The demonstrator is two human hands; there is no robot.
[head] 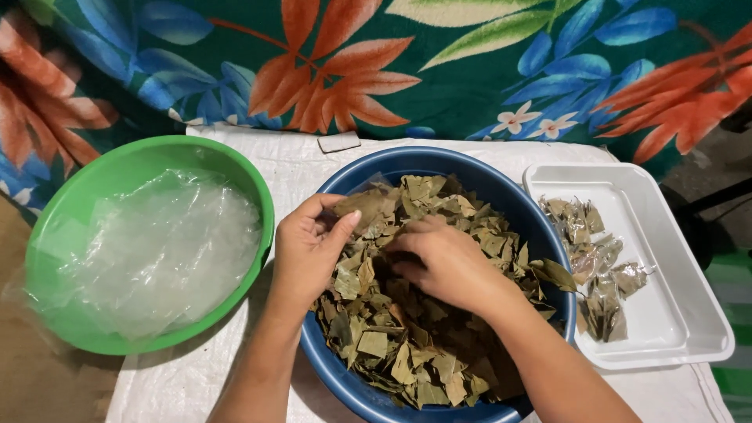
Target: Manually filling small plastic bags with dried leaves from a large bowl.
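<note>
Both hands work in the blue basin [501, 196] of dried leaves [407, 337]. The left hand [309, 247] pinches a clear bag [368, 205] at the pile's edge; the right hand [446, 262] lies curled on the leaves, gathering. Filling seems underway; next calls for holding the bag open.

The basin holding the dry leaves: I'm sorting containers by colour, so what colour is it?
Blue; the basin shows best in the head view.

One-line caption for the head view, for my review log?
Both hands, left hand and right hand, dig into dried leaves in a blue basin, between a green bowl of clear bags and a white tray.
</note>
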